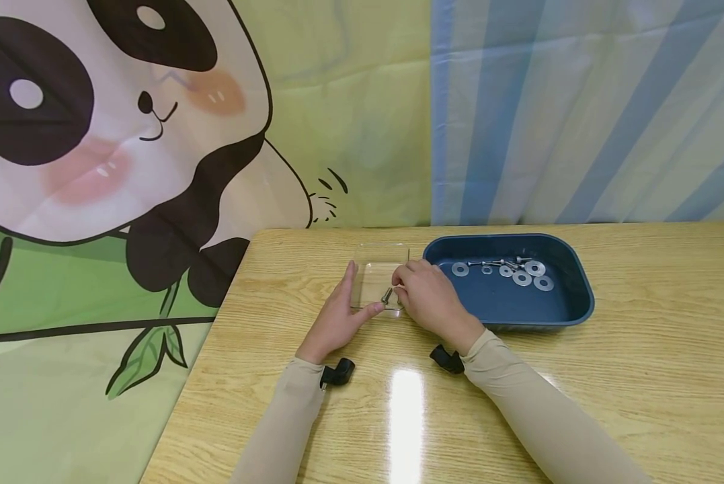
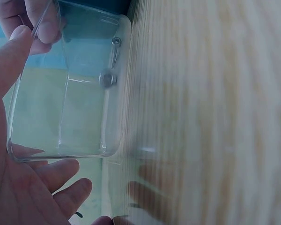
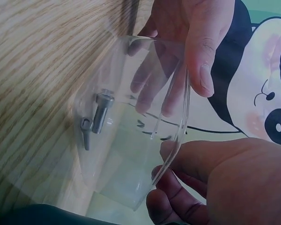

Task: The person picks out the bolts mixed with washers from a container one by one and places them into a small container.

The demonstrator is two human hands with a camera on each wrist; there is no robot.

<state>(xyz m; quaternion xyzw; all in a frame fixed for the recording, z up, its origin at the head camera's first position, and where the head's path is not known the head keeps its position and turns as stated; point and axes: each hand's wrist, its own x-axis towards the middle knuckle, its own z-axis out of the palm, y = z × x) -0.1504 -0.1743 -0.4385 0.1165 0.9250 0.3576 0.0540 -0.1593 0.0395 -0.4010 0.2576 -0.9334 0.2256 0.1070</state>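
Observation:
A clear plastic box (image 1: 374, 275) stands on the table with two metal bolts lying inside it, the thicker bolt (image 3: 102, 110) beside a thinner bolt (image 3: 86, 135). My left hand (image 1: 337, 314) lies along the box's left side, fingers nearly straight, thumb reaching along the front edge. At the right side of the box my right hand (image 1: 431, 296) has its fingers curled, thumb and fingertips pinching around the rim. In the left wrist view, the right fingertips (image 2: 47, 30) overlap the far rim close to my left thumb (image 2: 21, 35).
A dark blue tray (image 1: 519, 316) sits just right of the box, holding several flat washers (image 1: 544, 283) and several bolts (image 1: 495, 263). Behind the wooden table (image 1: 658, 349) hangs a curtain (image 1: 368, 134) with a panda print. A black wrist camera (image 1: 338, 372) sits at my left cuff.

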